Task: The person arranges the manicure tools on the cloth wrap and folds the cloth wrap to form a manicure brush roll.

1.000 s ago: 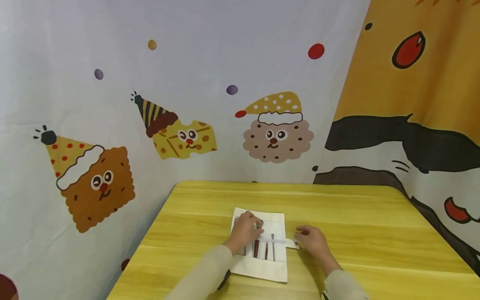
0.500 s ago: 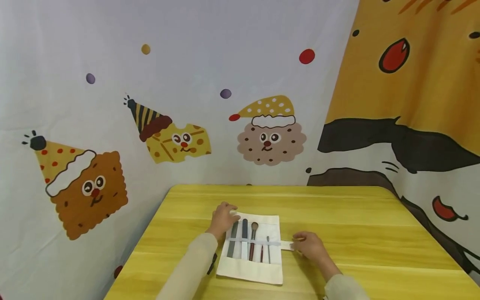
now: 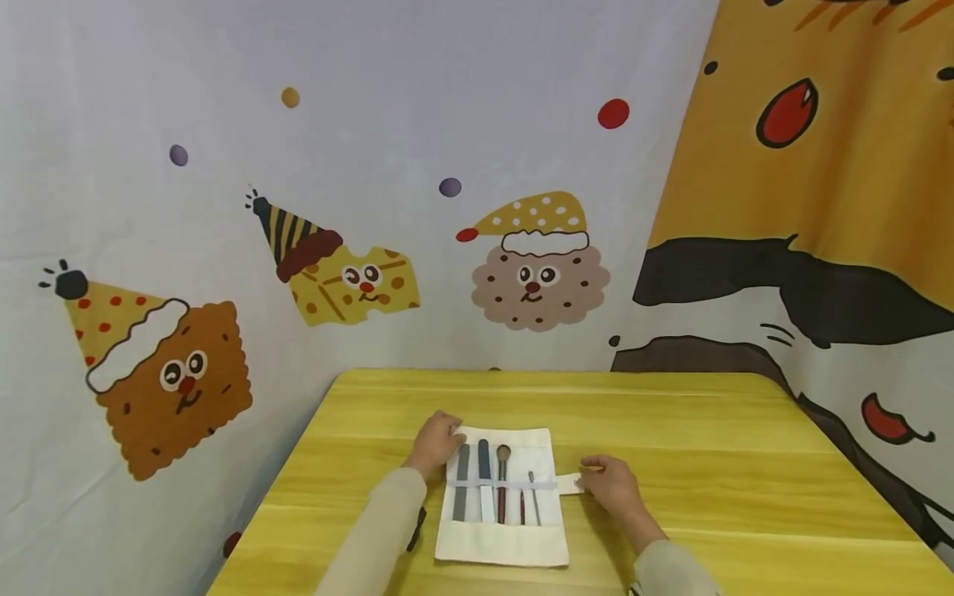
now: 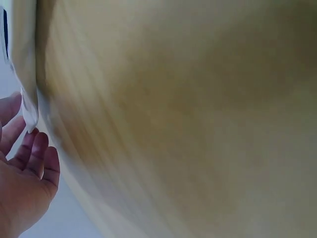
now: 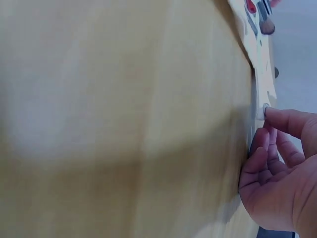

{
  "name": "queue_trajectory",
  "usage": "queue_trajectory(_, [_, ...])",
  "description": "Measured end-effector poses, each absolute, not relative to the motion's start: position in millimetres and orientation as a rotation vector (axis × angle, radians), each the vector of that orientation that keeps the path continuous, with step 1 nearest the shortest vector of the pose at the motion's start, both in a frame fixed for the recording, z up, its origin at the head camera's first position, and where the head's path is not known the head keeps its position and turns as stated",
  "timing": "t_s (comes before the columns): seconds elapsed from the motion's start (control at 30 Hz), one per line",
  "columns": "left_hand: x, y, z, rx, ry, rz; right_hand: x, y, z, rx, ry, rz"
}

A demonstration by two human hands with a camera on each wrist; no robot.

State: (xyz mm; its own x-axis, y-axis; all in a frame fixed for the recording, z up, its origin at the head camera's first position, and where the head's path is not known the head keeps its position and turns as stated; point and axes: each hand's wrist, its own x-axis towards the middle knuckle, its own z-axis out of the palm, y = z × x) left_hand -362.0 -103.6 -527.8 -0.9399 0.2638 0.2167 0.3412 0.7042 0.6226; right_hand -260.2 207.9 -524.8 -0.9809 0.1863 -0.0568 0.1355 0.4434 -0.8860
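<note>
A cream cloth tool roll (image 3: 501, 545) lies unfolded on the table, with slim tools tucked under its white elastic band. Among them are two flat grey strips, a soft-headed brush (image 3: 503, 454) with a dark red handle, a short red stick and a thin grey rod. My left hand (image 3: 435, 443) pinches the roll's far left corner; in the left wrist view the cloth edge sits between thumb and fingers. On the right side, my right hand (image 3: 614, 487) pinches the end of the short white strap (image 3: 570, 484), thumb on its small round snap in the right wrist view.
The yellow wood-grain table (image 3: 708, 447) extends around the roll, its far edge against a white cartoon-print curtain (image 3: 358, 99). Something black (image 3: 417, 530) shows beside the left sleeve.
My left hand has moved left off the tools to the roll's far left corner, uncovering them. My right hand has closed in on the strap end. The roll has shifted slightly in view.
</note>
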Motion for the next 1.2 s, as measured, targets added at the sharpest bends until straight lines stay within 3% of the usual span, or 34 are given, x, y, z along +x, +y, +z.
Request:
queue_trajectory(0.47, [-334.5, -132.9, -523.0, -0.531, -2.828, -1.025, -303.9, 211.6, -521.8, -0.27, -2.647, 1.495])
queue_trajectory(0.97, [-338.6, -121.1, -524.6, -0.516, -2.832, -1.055, -231.8, 219.2, -520.2, -0.276, -2.722, 1.487])
queue_trajectory(1.2, [-337.8, -124.7, -527.2, -0.532, -2.835, -1.076, -214.3, 206.5, -515.4, -0.311, -2.759, 1.569])
